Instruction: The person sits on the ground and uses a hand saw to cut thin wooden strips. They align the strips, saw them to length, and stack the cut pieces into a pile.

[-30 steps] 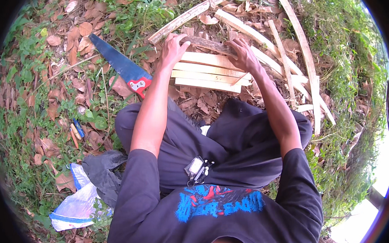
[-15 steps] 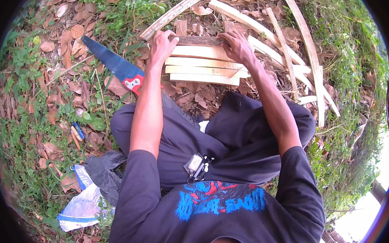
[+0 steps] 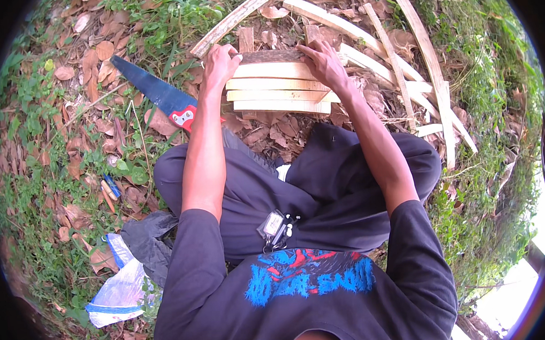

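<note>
My left hand [image 3: 220, 64] is closed on the left end of a dark, bark-faced wooden strip [image 3: 270, 56]. At the right part of the same strip, my right hand [image 3: 324, 64] grips with thumb and fingers; its fingertips rest along the upper edge. Just nearer to me lie several pale wooden slats [image 3: 278, 96], side by side and roughly parallel to the strip. Two short crosspieces, a left one [image 3: 246, 38] and a right one [image 3: 312, 33], stick out beyond the strip's far side. The slats hide most of what supports them.
A handsaw [image 3: 150, 87] with a red handle lies left of my left forearm. Long pale wood strips [image 3: 422, 39] are scattered at the far right. Small blue and wooden-handled tools [image 3: 110, 188], a dark cloth [image 3: 148, 239] and a plastic bag [image 3: 123, 292] lie on the leafy ground at left.
The view has shifted slightly, so the saw and slats appear a little further left. Both hands stay at the dark strip; my right hand has moved slightly left along with it.
</note>
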Action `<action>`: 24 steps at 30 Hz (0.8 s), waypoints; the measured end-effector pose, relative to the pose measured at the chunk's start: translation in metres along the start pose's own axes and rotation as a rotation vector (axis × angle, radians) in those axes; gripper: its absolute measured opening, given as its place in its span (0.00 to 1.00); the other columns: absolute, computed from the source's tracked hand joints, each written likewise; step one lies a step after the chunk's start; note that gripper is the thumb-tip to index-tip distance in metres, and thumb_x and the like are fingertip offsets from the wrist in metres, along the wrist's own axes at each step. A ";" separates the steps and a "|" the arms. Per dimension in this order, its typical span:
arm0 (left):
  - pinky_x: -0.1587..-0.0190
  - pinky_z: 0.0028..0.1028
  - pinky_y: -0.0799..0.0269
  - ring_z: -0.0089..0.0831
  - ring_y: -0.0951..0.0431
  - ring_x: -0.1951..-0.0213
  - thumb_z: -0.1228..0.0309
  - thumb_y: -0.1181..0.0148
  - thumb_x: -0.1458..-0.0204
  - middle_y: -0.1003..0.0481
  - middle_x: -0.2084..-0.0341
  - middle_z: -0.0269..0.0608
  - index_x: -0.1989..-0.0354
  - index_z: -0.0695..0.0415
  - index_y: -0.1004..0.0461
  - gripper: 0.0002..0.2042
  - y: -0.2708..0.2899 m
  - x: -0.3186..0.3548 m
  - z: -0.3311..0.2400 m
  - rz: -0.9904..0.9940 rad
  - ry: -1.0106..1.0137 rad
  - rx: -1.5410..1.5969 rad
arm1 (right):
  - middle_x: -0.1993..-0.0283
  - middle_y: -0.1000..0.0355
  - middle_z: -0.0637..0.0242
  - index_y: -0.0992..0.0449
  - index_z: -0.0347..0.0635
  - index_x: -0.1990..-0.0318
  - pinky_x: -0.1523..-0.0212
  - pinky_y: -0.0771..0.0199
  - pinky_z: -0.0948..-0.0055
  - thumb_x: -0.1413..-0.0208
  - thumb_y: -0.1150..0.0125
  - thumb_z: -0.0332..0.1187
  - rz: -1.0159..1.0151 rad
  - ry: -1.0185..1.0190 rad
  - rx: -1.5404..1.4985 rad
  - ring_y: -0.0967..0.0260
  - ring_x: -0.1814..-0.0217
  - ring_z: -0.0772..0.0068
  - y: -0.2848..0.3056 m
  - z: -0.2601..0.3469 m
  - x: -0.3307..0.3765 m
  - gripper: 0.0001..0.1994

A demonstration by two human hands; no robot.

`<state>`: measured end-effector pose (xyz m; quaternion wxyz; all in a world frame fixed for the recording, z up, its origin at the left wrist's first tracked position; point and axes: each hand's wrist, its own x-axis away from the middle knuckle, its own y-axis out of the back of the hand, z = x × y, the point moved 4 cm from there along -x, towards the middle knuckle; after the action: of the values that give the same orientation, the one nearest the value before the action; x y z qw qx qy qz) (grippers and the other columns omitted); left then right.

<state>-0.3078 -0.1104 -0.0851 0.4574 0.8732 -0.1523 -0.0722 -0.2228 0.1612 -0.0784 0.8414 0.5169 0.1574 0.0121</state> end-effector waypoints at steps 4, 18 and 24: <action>0.50 0.41 0.33 0.47 0.26 0.59 0.68 0.36 0.56 0.26 0.69 0.54 0.65 0.60 0.21 0.11 0.003 0.000 -0.005 -0.055 -0.188 -0.089 | 0.58 0.29 0.62 0.22 0.53 0.50 0.50 0.34 0.59 0.44 0.45 0.32 0.069 -0.063 0.002 0.34 0.52 0.57 -0.004 -0.004 0.000 0.14; 0.38 0.47 0.46 0.52 0.41 0.37 0.56 0.51 0.41 0.37 0.39 0.48 0.38 0.48 0.33 0.23 -0.028 0.022 -0.057 -0.312 -0.363 -0.475 | 0.41 0.31 0.66 0.28 0.48 0.45 0.32 0.49 0.55 0.40 0.49 0.33 -0.074 0.008 0.096 0.42 0.33 0.64 -0.010 0.005 0.015 0.16; 0.32 0.52 0.59 0.57 0.57 0.30 0.55 0.58 0.38 0.51 0.31 0.51 0.30 0.49 0.48 0.28 -0.047 0.022 -0.047 -0.168 -0.328 -0.382 | 0.41 0.31 0.67 0.29 0.48 0.44 0.31 0.51 0.54 0.39 0.51 0.34 -0.059 0.012 0.067 0.42 0.32 0.63 -0.014 0.002 0.013 0.16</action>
<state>-0.2655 -0.0558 -0.0960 0.5757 0.7571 -0.1348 -0.2778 -0.2116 0.1552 -0.0925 0.8227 0.5397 0.1780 -0.0151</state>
